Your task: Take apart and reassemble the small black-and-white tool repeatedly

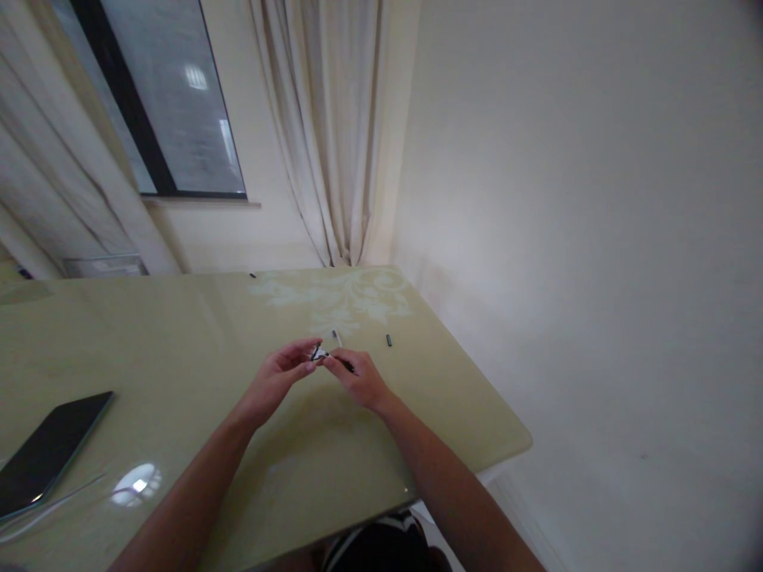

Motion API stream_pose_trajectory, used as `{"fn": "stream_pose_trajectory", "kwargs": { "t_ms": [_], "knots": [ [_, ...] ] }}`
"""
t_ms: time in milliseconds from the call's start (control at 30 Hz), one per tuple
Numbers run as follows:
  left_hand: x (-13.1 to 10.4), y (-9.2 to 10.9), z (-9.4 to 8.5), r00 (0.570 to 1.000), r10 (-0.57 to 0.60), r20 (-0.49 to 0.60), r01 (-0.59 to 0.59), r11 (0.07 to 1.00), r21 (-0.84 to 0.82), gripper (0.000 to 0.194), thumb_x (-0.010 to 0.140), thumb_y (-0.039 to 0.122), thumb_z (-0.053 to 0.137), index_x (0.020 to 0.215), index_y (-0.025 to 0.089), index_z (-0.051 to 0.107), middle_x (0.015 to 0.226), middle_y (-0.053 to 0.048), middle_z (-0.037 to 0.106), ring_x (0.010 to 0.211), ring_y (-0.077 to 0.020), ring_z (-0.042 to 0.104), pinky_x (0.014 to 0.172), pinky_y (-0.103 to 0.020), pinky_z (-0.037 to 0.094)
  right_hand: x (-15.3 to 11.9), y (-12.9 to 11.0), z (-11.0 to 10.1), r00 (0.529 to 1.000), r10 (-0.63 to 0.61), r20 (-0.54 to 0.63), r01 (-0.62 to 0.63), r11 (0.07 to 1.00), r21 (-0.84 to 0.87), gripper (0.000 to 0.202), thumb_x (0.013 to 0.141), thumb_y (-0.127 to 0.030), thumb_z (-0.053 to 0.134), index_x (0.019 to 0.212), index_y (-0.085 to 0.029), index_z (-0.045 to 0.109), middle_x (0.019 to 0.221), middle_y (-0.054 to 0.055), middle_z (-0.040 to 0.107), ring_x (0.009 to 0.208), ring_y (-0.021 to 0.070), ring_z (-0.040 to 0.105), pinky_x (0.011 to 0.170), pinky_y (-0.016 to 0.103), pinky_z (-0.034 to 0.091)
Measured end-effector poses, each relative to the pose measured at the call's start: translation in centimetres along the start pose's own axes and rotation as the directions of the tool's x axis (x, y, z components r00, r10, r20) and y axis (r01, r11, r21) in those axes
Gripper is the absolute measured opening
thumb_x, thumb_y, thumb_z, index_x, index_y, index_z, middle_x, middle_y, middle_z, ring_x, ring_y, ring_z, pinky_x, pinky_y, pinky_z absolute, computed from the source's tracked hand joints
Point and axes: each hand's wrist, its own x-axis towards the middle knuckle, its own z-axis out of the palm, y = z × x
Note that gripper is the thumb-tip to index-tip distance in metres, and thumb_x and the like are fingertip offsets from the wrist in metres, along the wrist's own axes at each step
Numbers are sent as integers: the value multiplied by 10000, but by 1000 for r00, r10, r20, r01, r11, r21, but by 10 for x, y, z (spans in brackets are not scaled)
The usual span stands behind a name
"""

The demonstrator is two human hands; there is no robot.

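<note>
Above the middle of the glossy table, my left hand (284, 375) pinches a small black and white object (319, 353) between thumb and fingers. My right hand (356, 380) meets it from the right, its fingers closed round a thin dark piece (347, 366) whose tip touches or nearly touches the small object. What exactly the two pieces are is too small to tell. Just beyond my hands a small white stick-like item with a grey end (337, 337) lies on the table. A short black piece (389, 341) rests to the right of it.
The pale green table (470, 413) ends at a rounded right corner near the wall. A dark tablet (51, 449) lies at the left with a white cable (51, 508) in front of it. One tiny black item (253, 276) sits at the far edge, before the curtains (334, 135).
</note>
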Motion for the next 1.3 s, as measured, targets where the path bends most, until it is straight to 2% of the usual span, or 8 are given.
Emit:
{"fn": "stream_pose_trajectory", "kwargs": {
  "t_ms": [167, 600, 733, 833, 933, 1067, 1167, 1300],
  "knots": [
    [1, -2, 2, 999, 0, -53, 4, 998, 68, 497, 640, 393, 914, 1086, 224, 774, 869, -27, 739, 823, -181, 663, 822, -308, 530, -1, 6, 3, 998, 3, -58, -6, 998, -55, 413, 1020, -500, 520, 954, -189, 783, 711, 2, 630, 646, 126, 509, 628, 236, 343],
    [1, -7, -3, 1000, -7, 27, 5, 998, 64, 519, 690, 406, 886, 1158, 230, 749, 996, -53, 766, 918, -198, 684, 895, -325, 534, 0, 6, 3, 1000, 0, -14, 0, 1000, 3, 374, 993, -493, 559, 944, -189, 770, 684, -16, 597, 622, 119, 478, 614, 242, 334],
    [4, -7, -1, 999, 45, -8, -44, 991, 123, 545, 761, 480, 820, 1236, 237, 710, 983, -41, 751, 927, -196, 686, 874, -324, 535, 3, -5, -2, 977, 61, -206, -22, 982, 186, 317, 943, -488, 629, 1064, -201, 682, 719, -26, 587, 619, 126, 483, 599, 243, 361],
    [5, -15, 7, 996, 76, -35, -61, 947, 316, 452, 808, 519, 756, 1131, 203, 741, 853, -31, 725, 769, -181, 661, 730, -298, 524, 9, -9, -27, 919, 98, -381, -15, 977, 214, 272, 973, -462, 559, 1074, -212, 593, 712, -37, 541, 632, 135, 498, 610, 246, 385],
    [4, -33, 21, 990, 124, 62, -137, 835, 533, 325, 895, 478, 643, 999, 197, 770, 835, -51, 731, 689, -185, 624, 671, -309, 510, 17, 11, -69, 889, 122, -440, -93, 992, 87, 292, 937, -417, 566, 1158, -230, 536, 762, -48, 547, 652, 139, 503, 646, 255, 396],
    [1, -57, 44, 926, 265, 270, -377, 596, 709, 386, 941, 184, 507, 1251, 267, 721, 1233, -93, 718, 1097, -264, 621, 974, -443, 486, 17, 68, -115, 830, 250, -499, -302, 953, -25, 282, 808, -357, 624, 1047, -212, 586, 860, -10, 619, 774, 170, 567, 734, 286, 422],
    [-2, -63, 49, 911, 214, 353, -413, 489, 768, 445, 944, 94, 450, 1225, 291, 734, 1290, -82, 701, 1147, -272, 610, 1003, -466, 466, 6, 104, -124, 779, 313, -543, -400, 915, -47, 222, 799, -369, 609, 933, -198, 654, 919, 42, 679, 845, 197, 592, 768, 303, 435],
    [-3, -55, 40, 883, 208, 420, -463, 530, 711, 284, 998, 223, 486, 1047, 248, 765, 1113, -84, 737, 1042, -242, 656, 955, -395, 502, -6, 124, -122, 766, 319, -558, -469, 871, -145, 277, 839, -405, 588, 883, -176, 738, 842, 53, 689, 815, 211, 600, 745, 302, 434]
  ]
}}
